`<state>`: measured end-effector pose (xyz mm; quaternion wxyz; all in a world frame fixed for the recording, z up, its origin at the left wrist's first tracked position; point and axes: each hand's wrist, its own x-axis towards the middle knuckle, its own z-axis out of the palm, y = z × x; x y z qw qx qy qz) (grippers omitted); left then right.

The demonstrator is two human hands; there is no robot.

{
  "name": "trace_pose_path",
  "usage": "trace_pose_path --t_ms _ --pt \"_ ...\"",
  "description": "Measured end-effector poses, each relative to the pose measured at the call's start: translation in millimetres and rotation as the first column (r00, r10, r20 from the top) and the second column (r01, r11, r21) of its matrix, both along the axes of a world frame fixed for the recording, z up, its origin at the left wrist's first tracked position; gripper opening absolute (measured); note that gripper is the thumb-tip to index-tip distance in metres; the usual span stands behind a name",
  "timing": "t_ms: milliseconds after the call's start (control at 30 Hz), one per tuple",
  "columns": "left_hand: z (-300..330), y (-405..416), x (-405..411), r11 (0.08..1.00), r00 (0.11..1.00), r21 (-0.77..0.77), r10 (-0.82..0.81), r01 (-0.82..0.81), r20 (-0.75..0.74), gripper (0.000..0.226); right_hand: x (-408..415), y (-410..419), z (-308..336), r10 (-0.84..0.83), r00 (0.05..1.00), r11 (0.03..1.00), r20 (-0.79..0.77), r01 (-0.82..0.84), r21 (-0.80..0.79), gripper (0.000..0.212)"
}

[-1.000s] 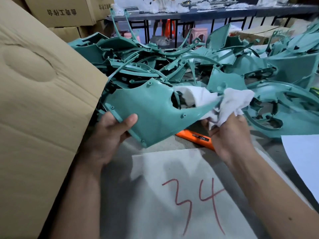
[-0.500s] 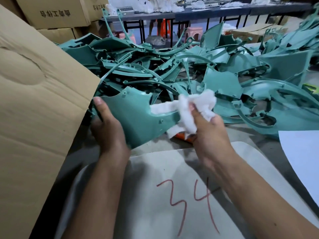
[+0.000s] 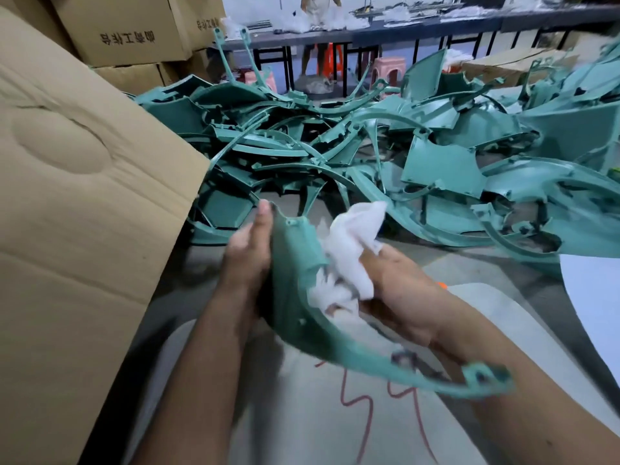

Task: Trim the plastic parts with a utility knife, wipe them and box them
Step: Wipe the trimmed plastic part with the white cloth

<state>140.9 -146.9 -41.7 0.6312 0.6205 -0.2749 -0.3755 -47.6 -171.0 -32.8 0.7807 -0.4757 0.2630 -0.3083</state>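
You hold the teal plastic panel (image 3: 295, 263) up off the table, between your two hands and tipped on edge, so its inner face turns toward the cloth and its long curved arm sweeps down and to your right, ending in a tabbed mount above your right forearm. Your left hand (image 3: 250, 253) braces the panel's outer side; the fingers lie fairly straight along the edge, with a fingertip reaching the top corner, and I judge this is to steady the part against the rubbing. Whether the thumb wraps round behind, I cannot tell.

Your right hand (image 3: 399, 293) has its fingers bunched around the white cloth (image 3: 352, 253), pressing it into the panel's hollow. That fits the wiping step; the panel looks blurred, so the details of its surface are unclear.

The pile of teal parts (image 3: 385, 156) lies just beyond your hands, within reach for the next pick. The cardboard box flap (image 3: 84, 203) stands on your left, close enough to drop the cleaned panel in. A sliver of orange, probably the utility knife (image 3: 442, 284), peeks out beside your right wrist, on the table near the grey sheet marked in red (image 3: 335, 414) beneath your arms.
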Motion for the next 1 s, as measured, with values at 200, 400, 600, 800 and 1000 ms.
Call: trace_pose_path --t_ms 200,400,600,800,1000 --pt "-10 -5 -6 0.988 0.979 0.034 -0.154 0.150 0.137 0.057 0 15 -7 0.246 0.968 0.956 -0.037 -0.249 -0.153 0.018" --pt "-9 -8 7 0.995 0.896 -0.038 0.095 -0.088 0.434 0.066 2 18 -1 0.305 0.948 0.919 -0.086 -0.317 -0.235 0.020" --pt "-7 -5 8 0.990 0.818 -0.134 0.110 -0.041 0.564 0.060 3 23 6 0.355 0.894 0.864 -0.273 -0.425 -0.268 0.012" --pt "-4 -4 31 0.988 0.963 -0.119 0.125 -0.099 0.240 0.054 -9 21 5 0.485 0.738 0.738 -0.469 -0.633 -0.234 0.016" --pt "5 6 43 0.993 0.997 -0.119 0.008 0.001 0.070 0.050 -21 12 10 0.661 0.639 0.630 -0.394 -0.757 -0.171 0.020"
